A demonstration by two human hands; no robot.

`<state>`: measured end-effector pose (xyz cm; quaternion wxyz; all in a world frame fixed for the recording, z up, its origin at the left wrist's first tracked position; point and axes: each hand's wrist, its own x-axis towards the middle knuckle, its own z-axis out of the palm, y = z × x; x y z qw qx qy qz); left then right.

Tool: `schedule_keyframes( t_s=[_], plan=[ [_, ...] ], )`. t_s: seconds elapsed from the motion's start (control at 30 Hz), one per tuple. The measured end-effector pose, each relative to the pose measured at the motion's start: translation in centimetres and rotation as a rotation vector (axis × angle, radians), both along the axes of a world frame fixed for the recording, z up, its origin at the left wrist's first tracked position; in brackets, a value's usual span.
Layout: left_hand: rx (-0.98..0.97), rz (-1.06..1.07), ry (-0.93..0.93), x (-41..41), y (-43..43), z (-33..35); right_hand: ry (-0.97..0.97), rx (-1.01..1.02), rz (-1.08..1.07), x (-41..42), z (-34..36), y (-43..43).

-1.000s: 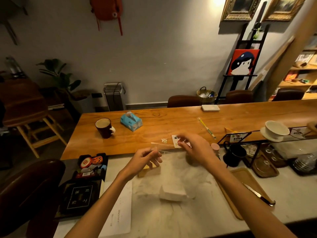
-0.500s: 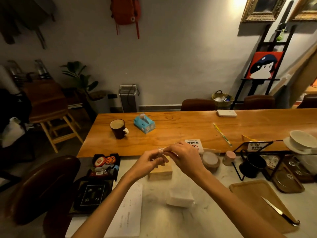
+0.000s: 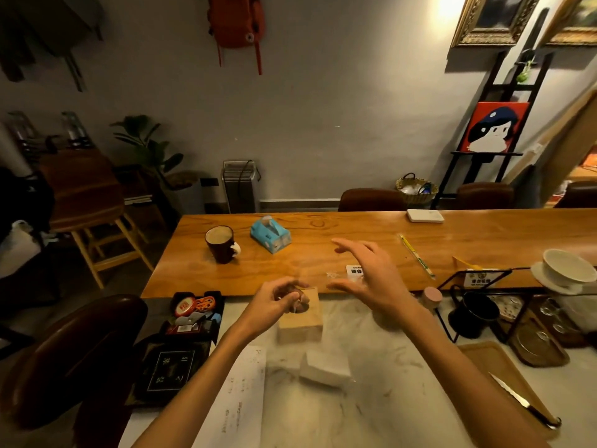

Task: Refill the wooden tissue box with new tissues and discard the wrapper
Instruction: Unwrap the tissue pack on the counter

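Note:
The light wooden tissue box (image 3: 300, 321) stands on the marble counter (image 3: 387, 399). A bare stack of white tissues (image 3: 324, 367) lies just in front of it. My left hand (image 3: 274, 302) hovers at the box's near left corner, its fingers pinched on the scrunched clear wrapper (image 3: 299, 303). My right hand (image 3: 371, 276) is raised to the right of the box with its fingers spread, holding nothing. A faint bit of clear film shows between the two hands; I cannot tell whether it touches the right hand.
A dark mug (image 3: 223, 244) and a blue tissue pack (image 3: 270, 236) sit on the wooden table behind. Right of the box are a pink jar (image 3: 432, 295), a black cup (image 3: 473, 313) in a wire rack, and a knife (image 3: 523, 405) on a wooden tray. A paper sheet (image 3: 239, 399) lies at front left.
My hands held the clear wrapper stretched, then brought it together. Now my right hand has let go and opened, while my left keeps the bunched wrapper. The view has shifted left.

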<state>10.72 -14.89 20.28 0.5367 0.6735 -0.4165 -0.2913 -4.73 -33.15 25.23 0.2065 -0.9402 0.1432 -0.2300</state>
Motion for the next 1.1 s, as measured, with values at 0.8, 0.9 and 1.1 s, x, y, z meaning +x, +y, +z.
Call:
schedule_keyframes(
  t_s=[0.8, 0.9, 1.1],
  plan=[
    [0.041, 0.003, -0.060, 1.5, -0.2, 0.9, 0.481, -0.006, -0.078, -6.9, 3.9, -4.9],
    [0.018, 0.000, -0.047, 1.5, -0.8, 1.5, 0.310, -0.193, -0.156, -6.8, 3.6, -5.4],
    [0.027, 0.003, -0.043, 2.1, -1.0, 1.5, 0.279, 0.106, -0.185, -7.2, 1.7, -5.5]
  ],
)
